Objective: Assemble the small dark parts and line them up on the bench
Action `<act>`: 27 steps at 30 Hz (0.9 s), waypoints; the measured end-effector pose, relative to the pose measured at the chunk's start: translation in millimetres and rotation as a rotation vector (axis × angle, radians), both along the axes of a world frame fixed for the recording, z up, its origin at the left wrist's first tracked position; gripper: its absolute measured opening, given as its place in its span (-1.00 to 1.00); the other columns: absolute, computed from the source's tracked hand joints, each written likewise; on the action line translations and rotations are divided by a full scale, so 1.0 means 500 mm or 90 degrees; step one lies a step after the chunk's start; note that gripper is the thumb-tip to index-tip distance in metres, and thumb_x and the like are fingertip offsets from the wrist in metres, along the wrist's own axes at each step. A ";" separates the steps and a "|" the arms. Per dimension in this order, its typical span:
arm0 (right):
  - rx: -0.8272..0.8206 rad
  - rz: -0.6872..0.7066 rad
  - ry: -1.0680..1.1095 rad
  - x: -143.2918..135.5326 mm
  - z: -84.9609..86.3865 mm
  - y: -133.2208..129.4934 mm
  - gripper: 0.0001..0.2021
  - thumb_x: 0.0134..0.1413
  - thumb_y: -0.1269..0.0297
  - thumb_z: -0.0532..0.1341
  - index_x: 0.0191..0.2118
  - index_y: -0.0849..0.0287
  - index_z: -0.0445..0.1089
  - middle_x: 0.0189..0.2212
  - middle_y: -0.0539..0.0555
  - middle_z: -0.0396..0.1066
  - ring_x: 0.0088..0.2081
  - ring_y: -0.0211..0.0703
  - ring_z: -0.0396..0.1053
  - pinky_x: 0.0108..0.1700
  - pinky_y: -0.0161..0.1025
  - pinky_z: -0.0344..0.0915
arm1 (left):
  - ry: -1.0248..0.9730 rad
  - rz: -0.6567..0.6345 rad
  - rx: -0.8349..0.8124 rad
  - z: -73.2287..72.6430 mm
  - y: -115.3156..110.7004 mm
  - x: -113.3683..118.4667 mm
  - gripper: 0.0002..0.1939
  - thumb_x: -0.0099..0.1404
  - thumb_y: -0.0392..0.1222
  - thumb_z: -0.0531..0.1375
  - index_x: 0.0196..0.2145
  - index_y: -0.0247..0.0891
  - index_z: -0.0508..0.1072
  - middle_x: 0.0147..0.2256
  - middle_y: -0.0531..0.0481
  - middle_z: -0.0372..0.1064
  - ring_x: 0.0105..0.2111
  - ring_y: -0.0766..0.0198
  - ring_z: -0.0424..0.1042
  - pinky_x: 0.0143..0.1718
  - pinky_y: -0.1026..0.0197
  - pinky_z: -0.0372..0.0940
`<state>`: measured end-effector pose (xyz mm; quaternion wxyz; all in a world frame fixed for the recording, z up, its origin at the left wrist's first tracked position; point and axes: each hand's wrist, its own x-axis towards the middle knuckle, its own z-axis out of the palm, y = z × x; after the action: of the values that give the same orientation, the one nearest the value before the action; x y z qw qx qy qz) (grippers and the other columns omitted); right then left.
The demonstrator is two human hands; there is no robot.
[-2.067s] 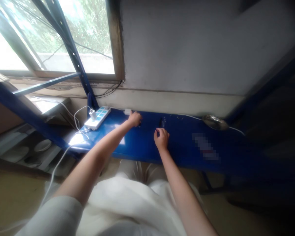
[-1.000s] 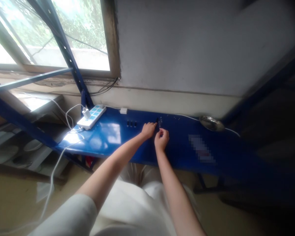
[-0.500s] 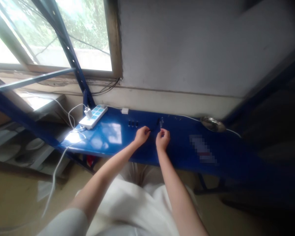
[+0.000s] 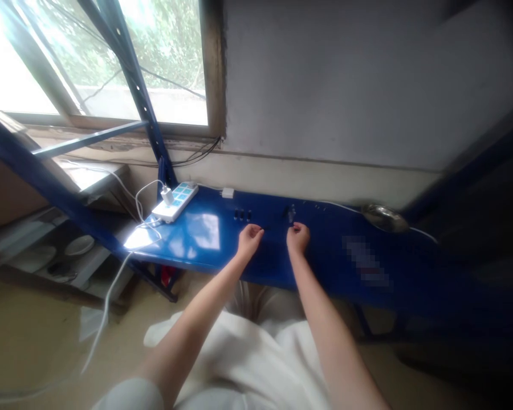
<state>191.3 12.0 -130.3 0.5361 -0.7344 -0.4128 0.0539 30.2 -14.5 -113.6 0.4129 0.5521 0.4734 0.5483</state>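
Note:
Both my hands are over the blue table (image 4: pixel 277 267), a short gap apart. My left hand (image 4: pixel 250 236) is closed in a pinch on a small dark piece, too small to name, whose tip pokes out to the right of the fingers. My right hand (image 4: pixel 298 236) is also pinched; whatever is in its fingertips is too small to make out. Just beyond the right fingers lies a little heap of small clear pieces (image 4: pixel 291 212), with a dark piece beside it. Three small dark pieces (image 4: pixel 242 215) sit in a row beyond my left hand.
At the left end lies a white power strip (image 4: pixel 175 202) with a plugged-in charger and trailing cable. A white adapter (image 4: pixel 228 193) rests near the back edge. A shiny metal lamp (image 4: pixel 385 217) stands at the back right, and a blurred-out patch (image 4: pixel 365 261) lies nearer. Blue rack posts frame the table.
The whole view has shifted, so everything sits a little further right. My hands are slightly farther apart, both still pinched.

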 end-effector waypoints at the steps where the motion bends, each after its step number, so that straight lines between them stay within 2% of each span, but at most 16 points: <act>1: -0.038 -0.004 -0.019 0.006 0.001 0.007 -0.78 -0.18 0.41 0.06 -0.33 0.25 0.37 -0.33 0.17 0.36 -0.29 -0.11 0.27 -0.18 -0.14 0.20 | -0.006 0.002 -0.001 -0.002 0.002 0.000 -0.78 0.10 -0.10 0.20 -0.35 -0.31 0.38 -0.43 -0.02 0.37 -0.43 0.35 0.36 -0.36 0.29 0.27; 5: -0.153 -0.006 -0.094 0.029 0.002 0.034 -0.86 -0.20 0.32 0.15 -0.43 0.22 0.38 -0.32 0.19 0.32 -0.20 -0.01 0.23 -0.16 -0.04 0.15 | -0.019 0.006 -0.006 -0.008 0.006 0.000 -0.78 0.10 -0.10 0.21 -0.34 -0.31 0.38 -0.42 -0.03 0.37 -0.42 0.35 0.36 -0.35 0.29 0.27; 10: -0.185 -0.002 -0.141 0.034 0.004 0.059 -0.84 -0.20 0.28 0.20 -0.42 0.24 0.38 -0.27 0.22 0.29 -0.15 0.05 0.18 -0.14 0.05 0.10 | -0.028 0.013 -0.017 -0.009 0.009 0.001 -0.78 0.10 -0.12 0.21 -0.34 -0.31 0.38 -0.42 -0.02 0.36 -0.42 0.36 0.36 -0.34 0.28 0.28; 15: -0.233 -0.005 -0.148 0.024 0.012 0.071 -0.85 -0.14 0.32 0.19 -0.37 0.24 0.39 -0.21 0.23 0.29 -0.11 0.08 0.19 -0.12 0.05 0.09 | -0.026 0.012 -0.031 -0.003 0.007 0.001 -0.79 0.10 -0.13 0.21 -0.34 -0.32 0.38 -0.42 -0.03 0.36 -0.43 0.36 0.36 -0.34 0.27 0.28; 22: -0.184 -0.016 -0.125 0.016 0.014 0.071 -0.93 -0.15 0.38 0.13 -0.50 0.24 0.35 -0.32 0.21 0.30 -0.19 0.05 0.21 -0.16 0.03 0.09 | -0.014 0.009 -0.028 -0.004 0.007 0.000 -0.80 0.11 -0.13 0.20 -0.34 -0.31 0.38 -0.40 -0.04 0.37 -0.41 0.35 0.36 -0.33 0.27 0.28; 27: -0.109 0.035 -0.191 -0.020 0.014 0.031 -0.88 -0.12 0.30 0.11 -0.48 0.21 0.34 -0.35 0.15 0.31 -0.24 -0.04 0.21 -0.21 -0.11 0.09 | -0.002 0.000 -0.003 0.002 0.003 -0.002 -0.79 0.12 -0.11 0.19 -0.34 -0.29 0.37 -0.40 -0.03 0.37 -0.40 0.34 0.35 -0.34 0.28 0.27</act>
<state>181.3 27.4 -123.4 0.4019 -0.7658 -0.5019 -0.0068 29.4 -12.8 -112.8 0.4151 0.5505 0.4742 0.5476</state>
